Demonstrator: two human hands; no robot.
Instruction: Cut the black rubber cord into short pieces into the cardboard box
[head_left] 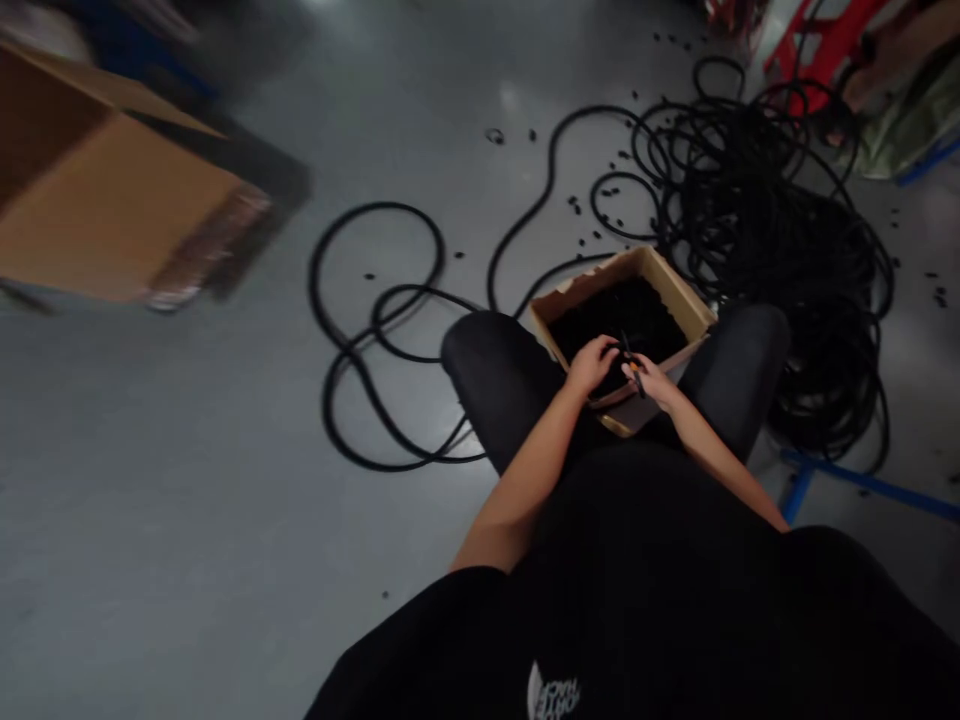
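**Hands at a carton of black pieces, hose all around**

A small black tool with an orange spot (pixel 635 372) sat between the two hands, over the near edge of the small cardboard box (pixel 679 290). The right hand (pixel 654 380) was curled around it, fingers closed on the handle. The left hand (pixel 592 363) lay just beside, its fingers bent down into the box and pinching something dark; what it was could not be told. The hands touched, or nearly so.

The box stood on the floor between the person's knees, in dark trousers, and was filled with black pieces (pixel 630 310) too dim to make out singly.

Behind and to the right of the box lay a big heap of coiled black hose (pixel 780 220). One strand (pixel 375 310) looped away to the left across the grey floor (pixel 187 500). Small black bits (pixel 600 215) were scattered near the heap.

A large cardboard carton (pixel 105 200), blurred, stood far left. Red plastic furniture (pixel 817 40) showed at the top right, and a blue bar (pixel 870 485) at the right.

The person's black shirt bore a white logo (pixel 553 692) with lettering, upside down and unreadable.
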